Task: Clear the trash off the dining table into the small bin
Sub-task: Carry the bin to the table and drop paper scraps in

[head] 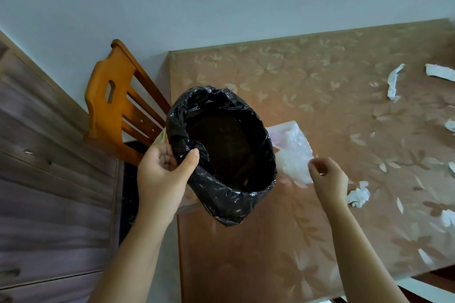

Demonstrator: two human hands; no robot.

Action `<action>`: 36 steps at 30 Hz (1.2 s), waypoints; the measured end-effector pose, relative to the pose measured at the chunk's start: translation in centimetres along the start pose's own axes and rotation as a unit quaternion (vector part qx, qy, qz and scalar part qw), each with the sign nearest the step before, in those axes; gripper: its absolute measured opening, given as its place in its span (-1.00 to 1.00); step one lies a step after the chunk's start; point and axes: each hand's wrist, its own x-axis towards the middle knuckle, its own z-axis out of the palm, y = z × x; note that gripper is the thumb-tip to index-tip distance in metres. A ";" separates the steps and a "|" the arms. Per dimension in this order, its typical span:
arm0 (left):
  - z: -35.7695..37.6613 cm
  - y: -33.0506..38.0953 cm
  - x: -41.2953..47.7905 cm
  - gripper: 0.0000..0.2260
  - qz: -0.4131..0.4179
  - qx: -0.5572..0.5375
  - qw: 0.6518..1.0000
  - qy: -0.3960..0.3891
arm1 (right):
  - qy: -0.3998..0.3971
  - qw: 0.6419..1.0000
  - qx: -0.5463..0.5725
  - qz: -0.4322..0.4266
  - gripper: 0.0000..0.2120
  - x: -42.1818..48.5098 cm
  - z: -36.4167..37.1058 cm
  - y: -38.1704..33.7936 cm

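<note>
My left hand [164, 171] grips the rim of a small bin lined with a black bag [222, 194], holding it tilted over the table's left edge. Its inside looks dark and bare. My right hand [327, 177] pinches the edge of a clear white plastic bag [293, 152] that lies on the table just right of the bin. Crumpled white paper [359, 196] sits right of that hand. Torn paper strips [394, 82] lie farther back, and more scraps [450, 125] sit at the right edge of the view.
The dining table [270, 253] has a brown leaf-patterned cover. An orange wooden chair [115, 103] stands at its far left corner by the white wall. A dark wooden cabinet [49, 192] fills the left side. A narrow gap of floor runs between cabinet and table.
</note>
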 end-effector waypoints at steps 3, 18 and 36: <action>-0.7 -0.1 -0.1 -0.86 0.006 0.002 1.000 -0.012 | 0.028 0.999 0.031 -0.007 -0.81 -1.4 -0.7 -2.1; -5.6 -1.0 -1.8 -0.82 -0.004 -0.011 1.000 -0.018 | 0.083 0.979 0.138 -0.127 -0.75 -8.0 -3.1 -12.9; -8.3 -0.4 -2.3 -0.88 0.001 -0.051 0.999 0.014 | -0.194 0.947 -0.020 -0.255 -0.83 -10.7 3.1 -17.9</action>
